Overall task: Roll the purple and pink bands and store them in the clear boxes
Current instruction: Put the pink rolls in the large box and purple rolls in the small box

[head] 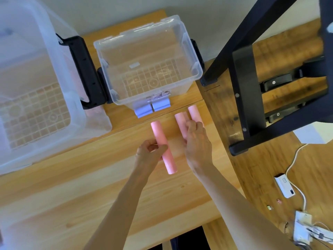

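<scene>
The rolling looks mostly done and the storing hardly begun. The left hand [150, 150] has its fingers curled round one rolled pink band [163, 147], which sticks out past them both ways. The right hand [196, 139] pinches a cluster of pink rolls [187, 118] with bent fingertips. Just beyond both sets of fingers, two rolled purple bands [152, 108] lie against the near wall of the smaller clear box [191, 49], which seems empty; the larger clear box [59, 56] stands well left of the left fingers.

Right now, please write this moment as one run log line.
left hand: grips pink roll | right hand: on pink rolls | small clear box: open
</scene>
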`<action>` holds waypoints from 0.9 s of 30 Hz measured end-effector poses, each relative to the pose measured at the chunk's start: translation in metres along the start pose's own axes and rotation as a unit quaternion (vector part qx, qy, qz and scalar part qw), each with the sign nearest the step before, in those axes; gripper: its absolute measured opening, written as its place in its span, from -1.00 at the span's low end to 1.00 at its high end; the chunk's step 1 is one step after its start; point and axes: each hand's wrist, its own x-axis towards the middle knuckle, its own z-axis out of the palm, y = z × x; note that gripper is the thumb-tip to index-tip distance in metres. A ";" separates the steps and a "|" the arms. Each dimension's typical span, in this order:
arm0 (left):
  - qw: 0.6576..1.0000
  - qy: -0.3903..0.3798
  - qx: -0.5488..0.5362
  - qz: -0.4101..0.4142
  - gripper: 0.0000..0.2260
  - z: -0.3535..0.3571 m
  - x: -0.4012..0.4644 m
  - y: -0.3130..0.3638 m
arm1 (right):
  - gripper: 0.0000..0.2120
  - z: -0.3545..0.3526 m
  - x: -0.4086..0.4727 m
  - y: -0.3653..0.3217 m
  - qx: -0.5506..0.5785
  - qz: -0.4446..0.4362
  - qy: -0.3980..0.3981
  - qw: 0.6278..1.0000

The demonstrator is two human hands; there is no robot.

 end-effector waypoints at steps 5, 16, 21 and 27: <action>0.999 -0.008 -0.042 -0.017 -0.90 -0.008 0.000 0.002 | -0.62 0.006 -0.009 -0.009 0.218 0.074 -0.066 0.971; 0.995 -0.071 -0.069 0.015 -0.82 -0.042 -0.027 0.019 | -0.71 -0.041 -0.035 -0.033 0.485 0.204 -0.197 0.827; 0.991 -0.091 -0.064 0.075 -0.83 -0.062 -0.065 0.045 | -0.70 -0.090 -0.044 -0.046 0.512 0.137 -0.254 0.809; 0.981 -0.101 -0.061 0.152 -0.67 -0.105 -0.112 0.090 | -0.70 -0.147 -0.049 -0.095 0.465 0.073 -0.255 0.845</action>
